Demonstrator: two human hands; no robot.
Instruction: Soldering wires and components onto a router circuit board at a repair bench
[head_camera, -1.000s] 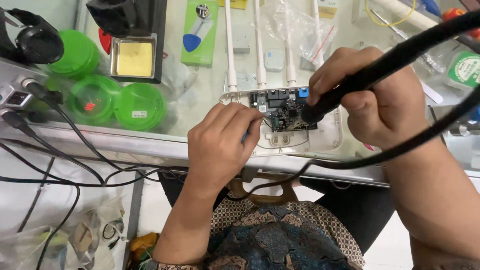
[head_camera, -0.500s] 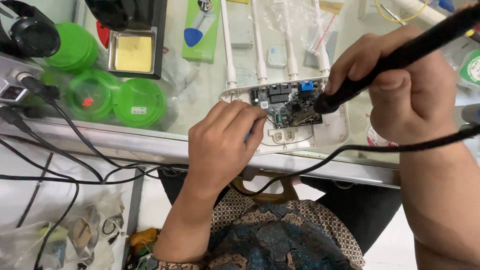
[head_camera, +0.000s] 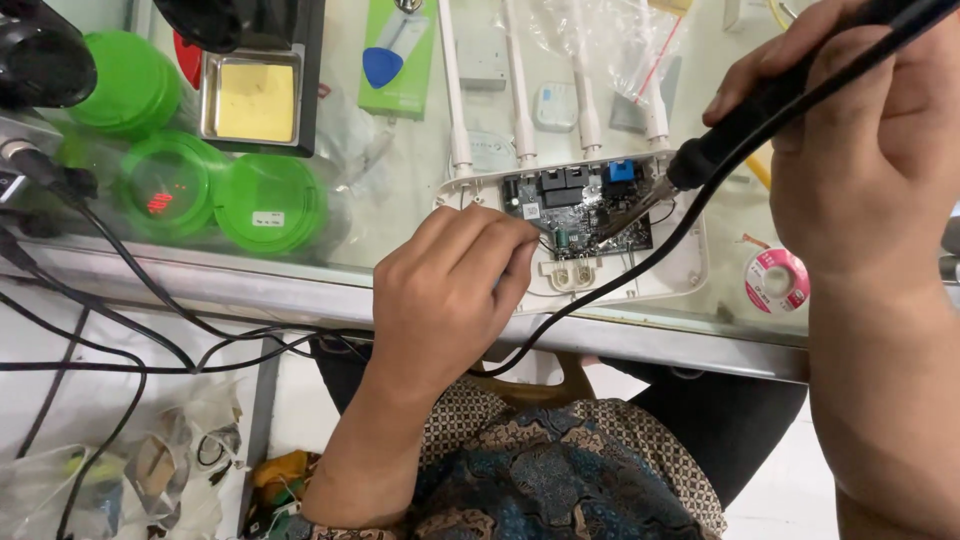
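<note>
Router circuit board (head_camera: 578, 210) sits in its opened white shell at 12 o'clock; the right hand (head_camera: 860, 150), clenching the soldering iron (head_camera: 740, 120), has risen slightly, while the left hand (head_camera: 450, 290) pinches something at its edge.

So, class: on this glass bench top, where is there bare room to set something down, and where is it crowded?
Bare glass lies between the green lids and the opened white router. The near edge under the left hand is narrow. It is crowded behind the router, among bags and antennas, and around the right hand holding the soldering iron.
</note>
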